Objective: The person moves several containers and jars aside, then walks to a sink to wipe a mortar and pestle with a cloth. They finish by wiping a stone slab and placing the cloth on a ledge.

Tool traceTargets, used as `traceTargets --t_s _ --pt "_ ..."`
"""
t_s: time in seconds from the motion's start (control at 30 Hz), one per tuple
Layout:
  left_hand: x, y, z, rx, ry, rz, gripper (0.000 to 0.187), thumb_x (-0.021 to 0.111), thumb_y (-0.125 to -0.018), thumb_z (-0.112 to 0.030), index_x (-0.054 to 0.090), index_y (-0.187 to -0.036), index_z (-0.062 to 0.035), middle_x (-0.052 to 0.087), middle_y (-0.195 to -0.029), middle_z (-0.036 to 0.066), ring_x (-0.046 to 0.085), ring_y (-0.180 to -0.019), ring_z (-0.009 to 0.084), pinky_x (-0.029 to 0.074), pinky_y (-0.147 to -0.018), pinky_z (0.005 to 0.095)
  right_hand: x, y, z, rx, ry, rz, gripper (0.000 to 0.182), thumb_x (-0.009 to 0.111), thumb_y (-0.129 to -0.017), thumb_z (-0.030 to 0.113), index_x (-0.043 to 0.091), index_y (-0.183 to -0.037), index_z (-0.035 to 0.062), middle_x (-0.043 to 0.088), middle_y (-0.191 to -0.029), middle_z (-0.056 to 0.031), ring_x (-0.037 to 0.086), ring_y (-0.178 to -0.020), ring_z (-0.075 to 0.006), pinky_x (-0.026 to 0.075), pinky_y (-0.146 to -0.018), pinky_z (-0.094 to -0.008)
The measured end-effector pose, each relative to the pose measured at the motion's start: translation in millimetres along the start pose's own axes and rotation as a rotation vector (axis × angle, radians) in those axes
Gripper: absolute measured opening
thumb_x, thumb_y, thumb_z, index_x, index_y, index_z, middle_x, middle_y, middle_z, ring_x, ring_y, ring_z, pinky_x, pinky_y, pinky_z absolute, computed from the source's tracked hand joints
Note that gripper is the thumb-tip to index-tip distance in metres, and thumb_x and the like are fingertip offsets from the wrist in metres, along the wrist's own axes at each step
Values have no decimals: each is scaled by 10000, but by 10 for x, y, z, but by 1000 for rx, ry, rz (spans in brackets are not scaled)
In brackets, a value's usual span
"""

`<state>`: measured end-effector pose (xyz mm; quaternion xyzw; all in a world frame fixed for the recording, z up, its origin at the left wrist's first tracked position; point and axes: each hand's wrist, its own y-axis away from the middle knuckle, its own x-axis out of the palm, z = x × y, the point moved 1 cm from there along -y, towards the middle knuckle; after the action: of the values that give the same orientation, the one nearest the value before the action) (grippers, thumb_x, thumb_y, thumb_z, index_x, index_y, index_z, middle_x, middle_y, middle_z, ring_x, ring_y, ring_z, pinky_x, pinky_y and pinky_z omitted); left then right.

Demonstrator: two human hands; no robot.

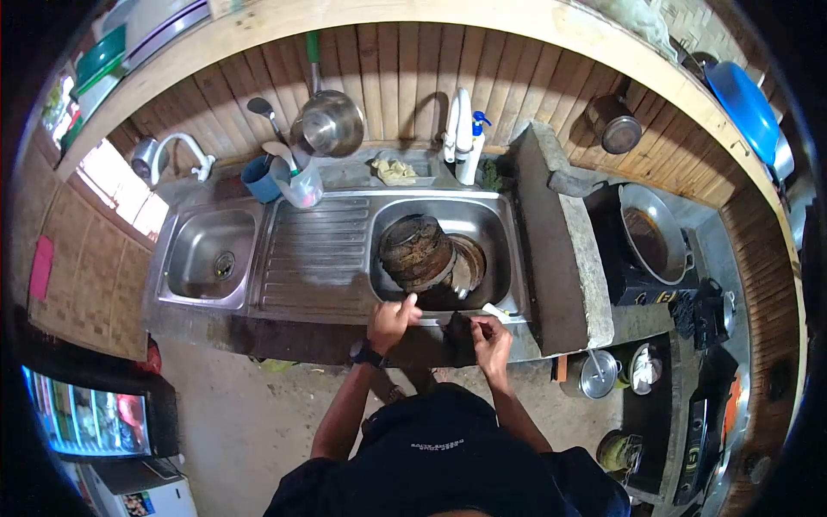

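hands (444,332) at sink (508,226) rim, blackened pot (417,252) inside

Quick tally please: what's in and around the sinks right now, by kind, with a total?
Sink basins: 2 (left, right)
Blackened pots in the right basin: 2
Hanging steel pots on the wall: 2
Plastic cups: 2
Soap bottles: 2
Total: 10

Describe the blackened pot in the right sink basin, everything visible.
The blackened pot lies tipped on its side in the right basin of the steel sink, its sooty, brown-streaked outer wall facing up. It looks like metal, heavily charred. A round lid or pan lies against it on the right. The left hand is at the basin's front rim, just short of it.
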<state>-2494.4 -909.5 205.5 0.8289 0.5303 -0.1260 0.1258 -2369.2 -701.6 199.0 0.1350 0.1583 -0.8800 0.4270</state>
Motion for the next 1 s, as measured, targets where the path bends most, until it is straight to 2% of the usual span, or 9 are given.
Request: traceTargets --t_s 0.03,0.2,0.27,0.43,0.53,0.63,0.73,0.9,1.0 --pt "-11 -108 -94 61 -100 -48 406 553 -959 -404 746 -894 -53 710 -727 110 697 -674 235 525 -643 354 -7 -33 -50 0 -19 -20 104 666 -863 23 710 -956 15 663 -789 -72 600 -686 -114 483 -651 -270" --pt "68 -782 -20 365 -319 -235 251 674 -873 -217 691 -1092 -95 681 -996 150 654 -881 323 516 -776 420 -74 -367 85 -7 -38 90 152 632 -849 13 717 -975 18 670 -820 -120 628 -696 -160 500 -671 -303" --pt "52 -1015 32 332 -415 -213 365 674 -860 -201 621 -1215 -136 584 -1205 173 567 -1085 380 477 -896 466 -19 -506 -14 8 -119 164 155 631 -856 23 716 -986 20 680 -829 -118 646 -722 -158 504 -678 -303" --pt "66 -1475 257 270 -601 -208 756 728 -811 -361 392 -1456 -153 362 -1478 239 376 -1325 445 336 -1099 493 -69 -715 -44 -140 4 373 145 658 -865 69 690 -1005 47 710 -882 -160 699 -800 -325 541 -718 -364" --pt "92 -1637 414 175 -651 -103 756 717 -840 -371 376 -1477 -148 316 -1499 280 340 -1356 465 321 -1101 518 -127 -757 -204 -154 27 358 143 659 -873 60 698 -1009 42 711 -835 -132 697 -745 -247 528 -693 -331" --pt "118 -1737 563 205 -559 -54 770 709 -839 -435 399 -1459 -101 425 -1436 276 413 -1329 433 360 -1092 482 -194 -846 -175 112 -4 272 134 665 -887 59 704 -1013 33 698 -805 -88 648 -712 -132 502 -662 -291" --pt "145 -1728 555 298 -529 -153 733 713 -811 -492 499 -1385 -89 560 -1307 250 526 -1216 419 437 -1021 475 -123 -1043 -135 80 -17 174 126 669 -897 59 708 -1013 28 680 -780 -46 584 -713 -60 474 -642 -254" --pt "-17 -1712 422 205 -486 -72 763 722 -754 -586 562 -1320 -100 606 -1274 190 576 -1167 369 460 -985 463 -82 -1326 -35 69 -39 247 128 655 -900 26 698 -1020 16 714 -828 -36 632 -763 -65 504 -678 -251" --pt "-81 -1734 394 110 -577 -34 806 691 -747 -646 565 -1309 -83 572 -1302 225 576 -1149 412 465 -971 483 -246 -1284 66 86 125 233 199 693 -882 106 689 -1058 15 722 -866 -112 686 -797 -151 535 -727 -289"
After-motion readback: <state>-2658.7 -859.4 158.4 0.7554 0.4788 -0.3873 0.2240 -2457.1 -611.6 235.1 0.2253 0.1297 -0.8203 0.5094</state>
